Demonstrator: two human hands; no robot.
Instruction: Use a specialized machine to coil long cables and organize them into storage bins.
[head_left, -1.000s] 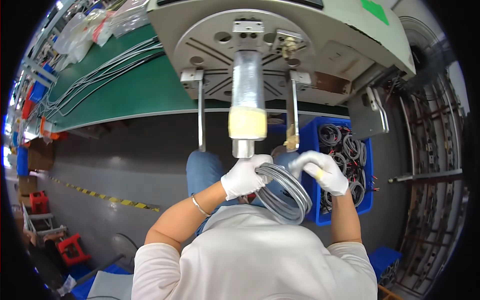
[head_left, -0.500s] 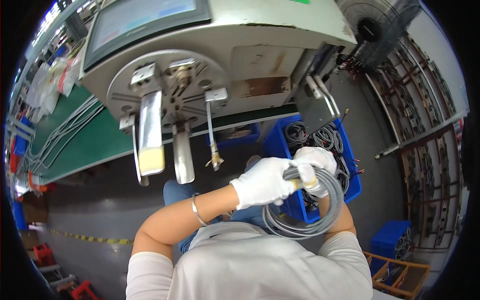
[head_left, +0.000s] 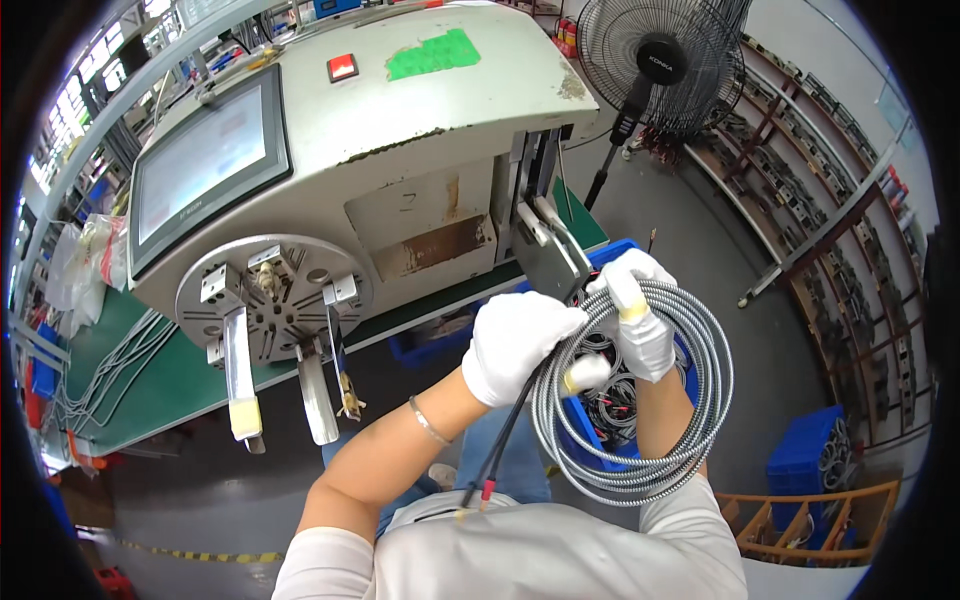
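Both my hands wear white gloves and grip a large round coil of grey, ribbed metal-sheathed cable in front of my body. My left hand is closed at the coil's upper left side. Black wire ends, one with a red tip, hang down below that hand. Gripping the top of the coil, my right hand has its fingers bent around the strands. Under the coil stands a blue bin containing several more coiled cables, partly hidden by the held coil and my right arm.
To the left is a pale machine with a touchscreen and a slotted round plate bearing protruding metal arms. Grey cables lie on a green bench. A black fan stands ahead; racks line the right side.
My view has shifted, showing more of the machine's top. The coil has turned to face me as a wider ring, and the black wire ends now hang below my left hand.
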